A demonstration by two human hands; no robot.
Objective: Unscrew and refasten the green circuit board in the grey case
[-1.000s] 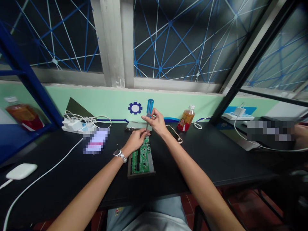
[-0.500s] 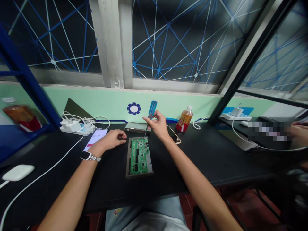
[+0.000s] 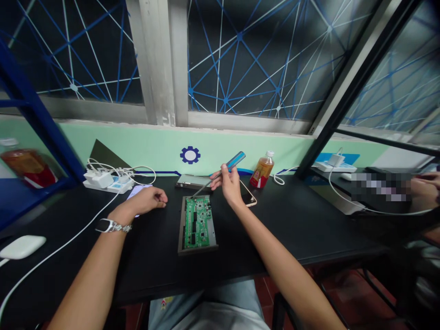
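Observation:
My right hand (image 3: 228, 183) grips a screwdriver (image 3: 237, 159) with a blue handle. It is tilted, its handle up to the right and its thin shaft slanting down to the far left corner of a green circuit board (image 3: 202, 213). Whether the tip touches there, I cannot tell. The board lies in a shallow grey housing (image 3: 199, 250) on the black table. Left of the board, apart from it, my left hand (image 3: 149, 201) hovers at or rests on the table with curled fingers. Anything inside them is hidden. Partly under that hand lies a lit phone (image 3: 135, 191).
Behind the board sits a flat grey box (image 3: 192, 180). To the right are a second phone (image 3: 253, 199) and a drink bottle (image 3: 262, 170). A power strip (image 3: 118, 184) with white cables stands back left. Another person's hand (image 3: 426, 185) shows at the far right.
The screwdriver has gone from nearly upright at the board's far right to a strong slant, its tip now at the far left corner. My left hand has drawn back leftwards, away from the board.

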